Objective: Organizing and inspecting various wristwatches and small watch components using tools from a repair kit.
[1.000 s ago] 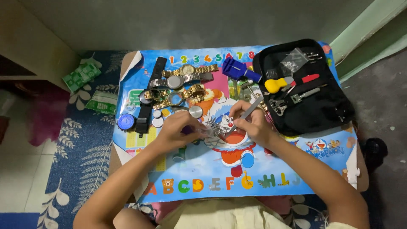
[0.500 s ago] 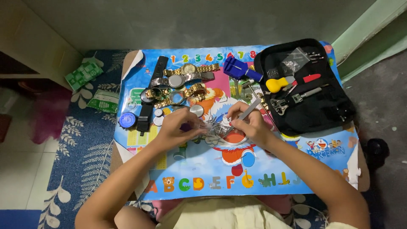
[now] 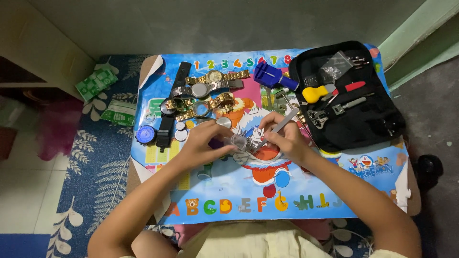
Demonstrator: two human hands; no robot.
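A small silver watch (image 3: pixel 240 142) is held at the middle of the colourful children's play mat (image 3: pixel 306 191), just above the printed cartoon figure. It is pinched by the left hand (image 3: pixel 203 143), whose fingers are curled closed around its left edge; the watch is partly hidden by the fingertips, so its face cannot be made out. A thin metal tool (image 3: pixel 278 128) is gripped by the right hand (image 3: pixel 286 141), fingers clenched around the shaft, and its tip is brought down against the watch. The two hands are set close together, almost touching. Behind the left hand, several gold and silver wristwatches (image 3: pixel 210 91) are laid out in a cluster, with loose round button batteries (image 3: pixel 180 130) beside them. An open black tool case (image 3: pixel 377 119) is placed near the right hand, at the mat's far corner.
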